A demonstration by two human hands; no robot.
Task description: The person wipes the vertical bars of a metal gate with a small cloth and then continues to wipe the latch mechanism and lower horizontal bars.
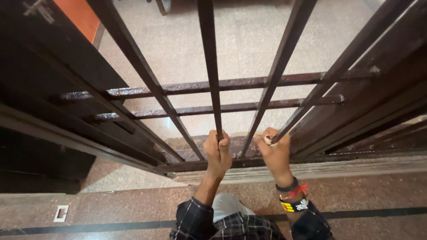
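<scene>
Both the left hand (217,151) and the right hand (274,150) have fingers clamped around neighbouring bars of the dark brown rusty iron window grille (209,66), probably heavy, rigid and rough, best gripped low.

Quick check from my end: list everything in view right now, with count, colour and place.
Window grille: one, dark brown metal, five upright bars and two crossbars, filling the frame.
Sill: one, pale stone, below the grille.
Floor: pale speckled, beyond the bars.
Small white plate: one, lower left on the reddish surface.
Wristbands: black, red and yellow, on the right wrist.
Left hand: gripping the middle bar near its base.
Right hand: gripping the bar second from right.
</scene>
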